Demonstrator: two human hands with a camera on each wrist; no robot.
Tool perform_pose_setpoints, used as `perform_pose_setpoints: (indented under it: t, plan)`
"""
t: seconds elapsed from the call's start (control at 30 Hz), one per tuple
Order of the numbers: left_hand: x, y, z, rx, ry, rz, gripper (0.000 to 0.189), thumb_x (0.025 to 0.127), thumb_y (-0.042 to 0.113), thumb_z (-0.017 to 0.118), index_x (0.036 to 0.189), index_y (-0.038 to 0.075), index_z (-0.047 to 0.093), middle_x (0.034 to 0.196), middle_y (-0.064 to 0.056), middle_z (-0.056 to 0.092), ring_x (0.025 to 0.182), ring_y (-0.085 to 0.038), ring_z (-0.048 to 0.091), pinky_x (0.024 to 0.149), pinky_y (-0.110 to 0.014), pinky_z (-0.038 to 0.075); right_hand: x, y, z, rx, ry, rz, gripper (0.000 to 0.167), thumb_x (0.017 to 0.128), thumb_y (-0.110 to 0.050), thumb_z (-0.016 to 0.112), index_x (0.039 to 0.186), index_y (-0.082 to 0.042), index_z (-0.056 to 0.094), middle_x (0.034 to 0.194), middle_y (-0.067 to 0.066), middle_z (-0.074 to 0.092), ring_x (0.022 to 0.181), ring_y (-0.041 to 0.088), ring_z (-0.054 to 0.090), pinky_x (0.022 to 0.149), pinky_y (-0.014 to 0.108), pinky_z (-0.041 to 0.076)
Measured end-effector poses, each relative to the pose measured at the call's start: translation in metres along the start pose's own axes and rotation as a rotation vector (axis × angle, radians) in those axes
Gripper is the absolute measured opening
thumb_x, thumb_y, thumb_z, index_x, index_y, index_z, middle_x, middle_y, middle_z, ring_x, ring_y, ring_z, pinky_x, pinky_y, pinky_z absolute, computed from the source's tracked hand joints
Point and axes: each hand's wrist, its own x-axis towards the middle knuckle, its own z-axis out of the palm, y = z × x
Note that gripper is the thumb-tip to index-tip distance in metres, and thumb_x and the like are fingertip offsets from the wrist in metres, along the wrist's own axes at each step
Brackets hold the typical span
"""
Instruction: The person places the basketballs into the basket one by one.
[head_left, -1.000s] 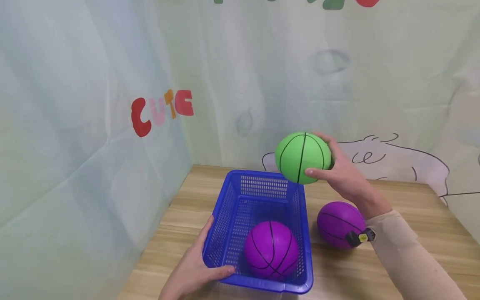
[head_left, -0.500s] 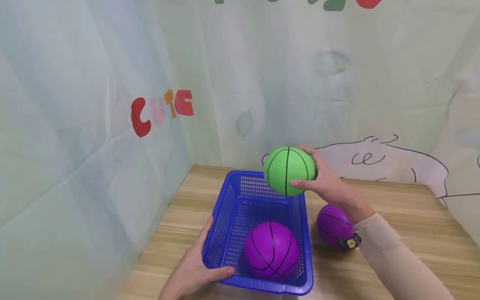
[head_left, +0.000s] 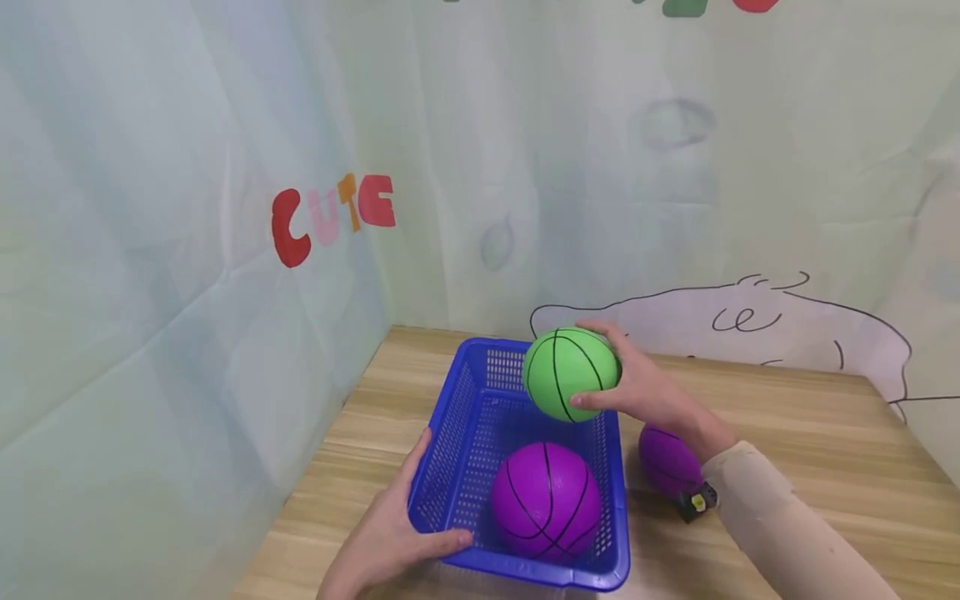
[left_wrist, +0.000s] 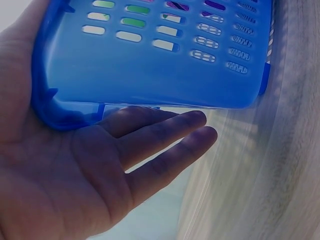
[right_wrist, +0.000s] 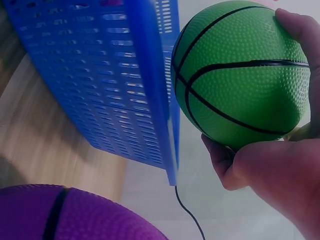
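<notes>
My right hand (head_left: 645, 387) holds a green ball (head_left: 566, 383) with black basketball lines, thumb on the near side and fingers over the far side. The ball overlaps the right rim and far end of a blue plastic basket (head_left: 536, 571). In the right wrist view the green ball (right_wrist: 240, 75) is beside the basket's wall (right_wrist: 115, 75). My left hand (head_left: 390, 529) grips the basket's near left corner, its thumb over the rim. Several of its fingers (left_wrist: 170, 160) stretch straight along the outside in the left wrist view. Inside the basket's near end sits a purple ball (head_left: 546, 500).
Another purple ball (head_left: 666, 462) lies on the wood-grain table (head_left: 810, 450) right of the basket, partly behind my right wrist. A printed cloth (head_left: 600, 167) hangs along the back and left. A thin black cable (right_wrist: 187, 210) shows in the right wrist view.
My right hand has brought the green ball left and down, over the basket's far right part. The left hand and basket stay in place; the view has shifted slightly.
</notes>
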Motion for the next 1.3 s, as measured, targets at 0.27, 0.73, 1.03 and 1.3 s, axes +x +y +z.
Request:
perform_pose_setpoints:
  t: [0.27,0.73,1.03,1.3]
  plan:
    - [0.001,-0.001,0.0,-0.008,0.008,0.004,0.142,0.073,0.032,0.106,0.181,0.024,0.015,0.178,-0.021,0.036,0.149,-0.04,0.054,0.126,-0.07,0.039,0.003,0.005,0.006,-0.028,0.002,-0.006,0.109,0.084,-0.023,0.098,0.172,-0.024,0.032,0.155,0.025,0.054,0.129,0.041,0.067,0.105,0.053,0.061]
    - [0.0,-0.001,-0.001,-0.012,0.005,0.024,0.142,0.073,0.031,0.106,0.181,0.024,0.014,0.18,-0.018,0.034,0.15,-0.038,0.053,0.127,-0.068,0.037,0.005,0.01,0.015,-0.08,-0.013,-0.002,0.112,0.083,-0.029,0.098,0.173,-0.019,0.033,0.153,0.025,0.055,0.125,0.037,0.068,0.101,0.047,0.062]
    - [-0.003,-0.001,-0.001,-0.009,0.002,0.021,0.142,0.073,0.031,0.105,0.181,0.024,0.013,0.178,-0.02,0.036,0.147,-0.038,0.056,0.126,-0.069,0.038,0.006,0.015,0.022,-0.323,0.016,-0.047,0.107,0.08,-0.042,0.1,0.168,-0.018,0.045,0.149,0.023,0.056,0.126,0.038,0.065,0.099,0.055,0.062]
    - [-0.003,0.0,0.0,-0.003,0.004,0.026,0.142,0.073,0.033,0.105,0.181,0.021,0.014,0.181,-0.018,0.031,0.155,-0.042,0.047,0.127,-0.071,0.035,0.007,0.021,0.025,-0.557,0.001,-0.122,0.086,0.082,-0.035,0.098,0.155,-0.01,0.06,0.149,0.027,0.058,0.134,0.045,0.058,0.108,0.07,0.055]
